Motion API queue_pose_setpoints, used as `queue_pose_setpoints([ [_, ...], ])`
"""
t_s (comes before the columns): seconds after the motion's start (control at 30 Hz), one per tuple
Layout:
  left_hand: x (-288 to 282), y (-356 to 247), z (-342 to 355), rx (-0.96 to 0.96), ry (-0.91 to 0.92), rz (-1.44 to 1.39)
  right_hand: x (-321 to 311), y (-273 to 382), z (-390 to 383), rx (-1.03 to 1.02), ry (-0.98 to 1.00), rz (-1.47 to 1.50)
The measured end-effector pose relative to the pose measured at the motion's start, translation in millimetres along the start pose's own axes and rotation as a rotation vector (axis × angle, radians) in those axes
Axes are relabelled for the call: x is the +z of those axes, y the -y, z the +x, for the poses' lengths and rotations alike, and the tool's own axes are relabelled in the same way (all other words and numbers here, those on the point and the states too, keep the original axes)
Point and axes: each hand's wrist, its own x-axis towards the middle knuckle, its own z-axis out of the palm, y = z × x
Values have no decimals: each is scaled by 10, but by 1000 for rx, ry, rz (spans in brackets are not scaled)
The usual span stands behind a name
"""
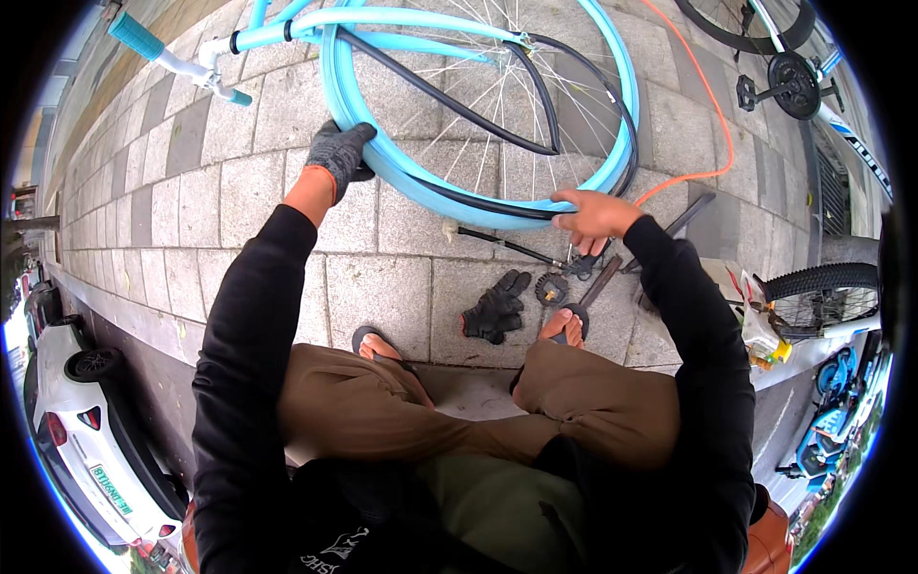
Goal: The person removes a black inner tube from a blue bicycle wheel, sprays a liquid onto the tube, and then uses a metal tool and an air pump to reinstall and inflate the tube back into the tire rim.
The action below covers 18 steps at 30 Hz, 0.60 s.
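Note:
A light blue bicycle tire [349,96] is on a spoked wheel in front of me. A black inner tube [459,198] runs along the tire's near edge, and parts of it hang loosely across the spokes. My left hand [339,158], in a dark grey knitted glove, is closed around the tire at its left side. Bare, my right hand [595,218] pinches the inner tube at the near right of the tire, thumb above and fingers below. Between my feet and the wheel lies an empty black glove [495,308], beside a round gauge [552,289] with a black hose [512,247].
The light blue bike frame [402,17] and its handlebar [182,62] extend up left. An orange hose [730,143] curves over the paving at right. Another bicycle's crank [794,84] is far right, a knobbly wheel [822,287] nearer. A white car [91,430] stands left.

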Motion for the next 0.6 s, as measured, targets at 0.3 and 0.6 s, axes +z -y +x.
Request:
queue_pose_setpoints([
  [0.3, 529, 327, -628, -254, 97, -237, 123, -368, 454, -334, -481, 157],
  [0.6, 810, 388, -670, -348, 111, -191, 220, -296, 459, -436, -470, -126],
])
